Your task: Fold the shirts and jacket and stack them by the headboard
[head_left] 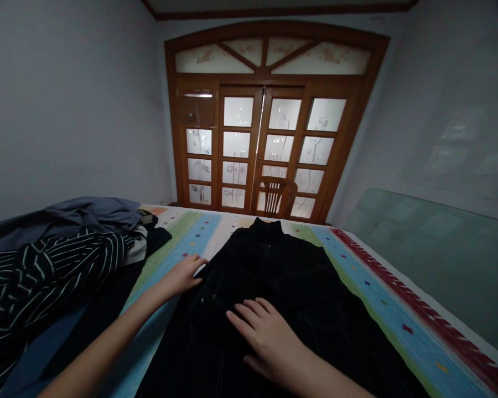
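Observation:
A black jacket [290, 276] lies spread flat on a bed with a colourful striped sheet [382, 298], its collar pointing away from me. My left hand [183, 273] rests at the jacket's left edge, fingers stretched out along the fabric. My right hand [265, 331] lies flat and open on the folded-in part of the jacket near its middle, fingers pointing left. Neither hand holds anything.
A pile of clothes lies on the bed's left side, with a black-and-white striped garment [45, 271] and a grey-blue one [91, 213] on top. A wooden chair [274, 196] stands before wooden glass-paned doors [265, 149]. A glass panel [440, 260] leans at the right.

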Demonstrator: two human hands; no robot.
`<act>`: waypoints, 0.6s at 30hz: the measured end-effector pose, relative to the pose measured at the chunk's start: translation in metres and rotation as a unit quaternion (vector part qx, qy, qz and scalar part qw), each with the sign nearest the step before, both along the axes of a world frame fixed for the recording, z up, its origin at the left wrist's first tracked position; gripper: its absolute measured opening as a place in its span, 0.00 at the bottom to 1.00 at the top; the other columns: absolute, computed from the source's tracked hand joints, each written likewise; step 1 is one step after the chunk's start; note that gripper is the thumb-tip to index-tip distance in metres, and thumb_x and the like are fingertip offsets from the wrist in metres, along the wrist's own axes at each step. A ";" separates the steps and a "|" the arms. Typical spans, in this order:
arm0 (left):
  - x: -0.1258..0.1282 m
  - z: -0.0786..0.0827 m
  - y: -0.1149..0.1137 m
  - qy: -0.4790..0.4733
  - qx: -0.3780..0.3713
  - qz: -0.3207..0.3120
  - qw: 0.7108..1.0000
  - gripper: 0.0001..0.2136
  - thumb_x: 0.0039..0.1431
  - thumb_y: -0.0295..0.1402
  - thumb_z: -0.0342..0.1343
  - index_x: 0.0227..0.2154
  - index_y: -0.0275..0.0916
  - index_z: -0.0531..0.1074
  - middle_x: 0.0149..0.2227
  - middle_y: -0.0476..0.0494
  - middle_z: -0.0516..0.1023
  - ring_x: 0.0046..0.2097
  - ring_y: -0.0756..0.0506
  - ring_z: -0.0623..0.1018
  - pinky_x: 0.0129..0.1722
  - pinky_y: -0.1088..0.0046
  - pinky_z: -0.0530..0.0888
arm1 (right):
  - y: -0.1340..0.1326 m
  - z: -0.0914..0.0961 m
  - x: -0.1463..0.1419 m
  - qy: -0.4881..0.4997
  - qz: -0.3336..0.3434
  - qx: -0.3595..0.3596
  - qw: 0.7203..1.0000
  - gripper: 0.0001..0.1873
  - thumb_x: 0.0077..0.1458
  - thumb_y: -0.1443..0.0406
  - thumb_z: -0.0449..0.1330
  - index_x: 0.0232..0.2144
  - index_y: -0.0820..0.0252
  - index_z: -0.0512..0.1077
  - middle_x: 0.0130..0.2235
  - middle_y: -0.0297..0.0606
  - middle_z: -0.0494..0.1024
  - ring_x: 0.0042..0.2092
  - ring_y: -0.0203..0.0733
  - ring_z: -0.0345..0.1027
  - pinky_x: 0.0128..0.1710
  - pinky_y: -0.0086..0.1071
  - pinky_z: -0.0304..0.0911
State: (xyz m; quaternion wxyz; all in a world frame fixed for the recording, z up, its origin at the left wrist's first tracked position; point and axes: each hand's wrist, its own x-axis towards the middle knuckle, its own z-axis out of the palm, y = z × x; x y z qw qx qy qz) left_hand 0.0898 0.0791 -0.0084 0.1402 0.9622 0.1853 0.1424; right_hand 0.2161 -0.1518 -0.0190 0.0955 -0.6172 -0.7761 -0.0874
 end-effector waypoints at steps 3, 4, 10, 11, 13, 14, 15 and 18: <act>0.018 -0.010 -0.005 0.013 0.040 -0.041 0.998 0.21 0.43 0.22 0.49 0.44 0.39 0.63 0.41 0.42 0.67 0.44 0.45 0.67 0.44 0.70 0.64 | 0.002 -0.021 0.005 -0.071 -0.021 0.013 0.997 0.27 0.46 0.72 0.54 0.51 0.65 0.58 0.39 0.45 0.72 0.38 0.45 0.64 0.39 0.40 0.59; 0.024 -0.013 -0.008 0.015 0.057 -0.048 0.997 0.21 0.44 0.22 0.49 0.45 0.38 0.63 0.41 0.41 0.66 0.43 0.45 0.67 0.44 0.70 0.64 | 0.001 -0.023 0.009 -0.076 -0.025 0.026 0.996 0.26 0.45 0.74 0.52 0.50 0.65 0.58 0.37 0.44 0.72 0.36 0.44 0.64 0.37 0.38 0.59; 0.043 -0.017 -0.023 0.055 0.211 0.000 0.976 0.17 0.47 0.27 0.53 0.42 0.34 0.65 0.41 0.37 0.67 0.42 0.40 0.67 0.40 0.65 0.66 | -0.040 -0.004 0.027 0.045 -0.038 0.114 0.992 0.17 0.36 0.75 0.47 0.31 0.61 0.66 0.30 0.40 0.69 0.30 0.41 0.61 0.27 0.34 0.58; 0.043 -0.017 -0.023 0.062 0.232 0.007 0.971 0.14 0.48 0.26 0.51 0.40 0.35 0.66 0.40 0.38 0.68 0.42 0.40 0.68 0.39 0.65 0.66 | -0.050 -0.001 0.031 0.071 -0.036 0.148 0.986 0.14 0.37 0.75 0.46 0.28 0.61 0.65 0.28 0.39 0.69 0.30 0.40 0.61 0.27 0.33 0.59; 0.040 -0.014 -0.021 0.071 0.262 0.021 0.962 0.09 0.51 0.26 0.48 0.36 0.35 0.68 0.39 0.39 0.69 0.41 0.41 0.69 0.37 0.66 0.66 | -0.073 0.001 0.043 0.121 -0.057 0.209 0.969 0.10 0.42 0.73 0.45 0.26 0.59 0.64 0.28 0.39 0.69 0.31 0.40 0.63 0.28 0.32 0.61; 0.038 -0.013 -0.019 0.073 0.272 0.031 0.959 0.09 0.53 0.26 0.46 0.35 0.35 0.68 0.38 0.40 0.70 0.40 0.41 0.69 0.37 0.66 0.66 | -0.086 0.001 0.052 0.144 -0.085 0.227 0.959 0.10 0.46 0.71 0.45 0.26 0.58 0.65 0.30 0.38 0.70 0.33 0.40 0.65 0.30 0.31 0.62; 0.036 -0.012 -0.017 0.074 0.278 0.043 0.957 0.09 0.53 0.26 0.45 0.35 0.35 0.68 0.38 0.40 0.70 0.40 0.41 0.69 0.36 0.66 0.66 | -0.099 0.000 0.063 0.171 -0.143 0.235 0.946 0.10 0.49 0.69 0.45 0.26 0.56 0.66 0.32 0.37 0.71 0.35 0.41 0.66 0.32 0.31 0.63; 0.031 -0.010 -0.011 0.073 0.288 0.084 0.951 0.10 0.54 0.26 0.43 0.35 0.35 0.68 0.37 0.41 0.71 0.38 0.42 0.70 0.34 0.67 0.66 | -0.133 -0.003 0.100 0.226 -0.287 0.224 0.903 0.14 0.51 0.59 0.47 0.22 0.54 0.69 0.34 0.36 0.73 0.37 0.42 0.68 0.35 0.30 0.65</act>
